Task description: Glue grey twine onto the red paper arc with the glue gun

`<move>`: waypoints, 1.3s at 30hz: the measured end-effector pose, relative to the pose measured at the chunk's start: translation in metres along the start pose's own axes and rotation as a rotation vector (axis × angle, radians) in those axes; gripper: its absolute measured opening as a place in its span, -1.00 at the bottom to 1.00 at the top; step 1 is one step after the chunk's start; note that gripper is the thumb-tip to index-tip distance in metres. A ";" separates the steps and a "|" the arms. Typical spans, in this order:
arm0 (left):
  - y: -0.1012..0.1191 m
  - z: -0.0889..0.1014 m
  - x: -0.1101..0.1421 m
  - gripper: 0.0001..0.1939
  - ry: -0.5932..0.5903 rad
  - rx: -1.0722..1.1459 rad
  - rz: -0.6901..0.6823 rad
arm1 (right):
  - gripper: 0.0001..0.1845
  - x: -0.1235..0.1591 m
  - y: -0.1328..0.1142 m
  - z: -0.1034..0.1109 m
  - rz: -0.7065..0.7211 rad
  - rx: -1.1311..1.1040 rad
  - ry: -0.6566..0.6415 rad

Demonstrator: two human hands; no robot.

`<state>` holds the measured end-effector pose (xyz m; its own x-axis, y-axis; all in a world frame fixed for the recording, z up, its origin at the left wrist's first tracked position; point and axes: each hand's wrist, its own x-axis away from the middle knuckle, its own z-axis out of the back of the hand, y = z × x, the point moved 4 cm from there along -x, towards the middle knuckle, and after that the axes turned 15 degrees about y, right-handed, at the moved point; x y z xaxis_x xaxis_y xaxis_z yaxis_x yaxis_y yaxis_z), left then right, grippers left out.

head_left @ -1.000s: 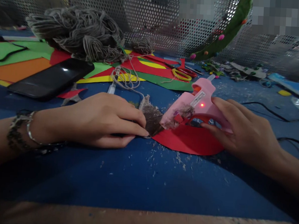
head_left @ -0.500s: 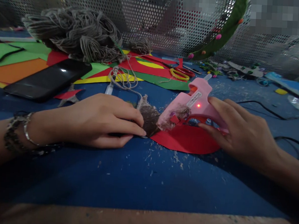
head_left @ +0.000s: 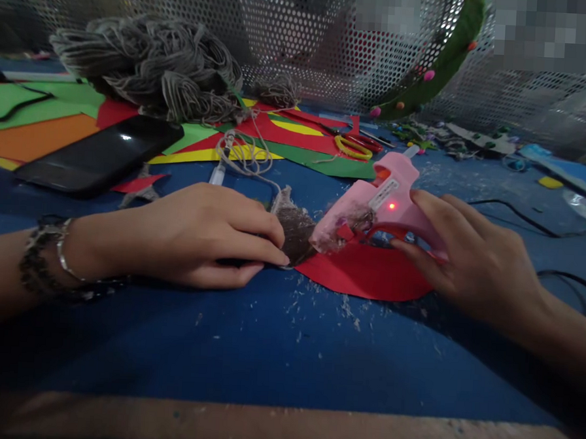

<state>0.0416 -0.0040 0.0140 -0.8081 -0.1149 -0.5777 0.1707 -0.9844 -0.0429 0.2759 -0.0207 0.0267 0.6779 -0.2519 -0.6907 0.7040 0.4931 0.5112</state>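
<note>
Carefully: glue gun (head_left: 384, 212) at the left end of the red paper (head_left: 369, 272)

Position, all relative to the red paper: it lies on the desk (head_left: 290, 363), grey string patch (head_left: 296, 236) at its left end. Whether the string is wound over the paper or set against it, cannot tell. Left hand (head_left: 208, 231) is just left of the paper, fingers drawn together, tips at the patch's near-left edge; pinching or merely pressing, cannot tell. Right hand (head_left: 481, 269), at the paper's right end, is wrapped round the glue gun. Gun slants over the paper, its red light (head_left: 392, 206) lit, nozzle (head_left: 316, 240) right beside the patch; contact unclear. Loose string (head_left: 256, 172) runs from the patch to loops beyond the paper.

Method (judgement): short, thin beads suit best; excess would probably ooze between strands. Fuzz (head_left: 359, 220) stuck to the gun's front may drag the string, so wiping it would help. Left fingertips are near a presumably hot nozzle; a hold farther left, string taut, seems safer. Slack should run free of the scissors (head_left: 359, 154) beyond the paper.
</note>
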 end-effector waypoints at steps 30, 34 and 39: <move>0.002 0.002 -0.005 -0.75 0.026 0.018 -0.011 | -0.55 0.004 0.005 -0.003 -0.127 -0.020 -0.060; 0.003 0.004 -0.007 -0.75 0.027 0.048 0.026 | -0.53 0.005 0.006 -0.003 -0.143 -0.021 -0.050; 0.004 0.004 -0.007 -0.74 0.014 0.098 0.086 | -0.52 0.005 0.006 -0.004 -0.140 -0.030 -0.040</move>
<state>0.0454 -0.0081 0.0214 -0.7846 -0.1987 -0.5873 0.1830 -0.9793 0.0868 0.2821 -0.0159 0.0244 0.5815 -0.3527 -0.7331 0.7863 0.4750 0.3952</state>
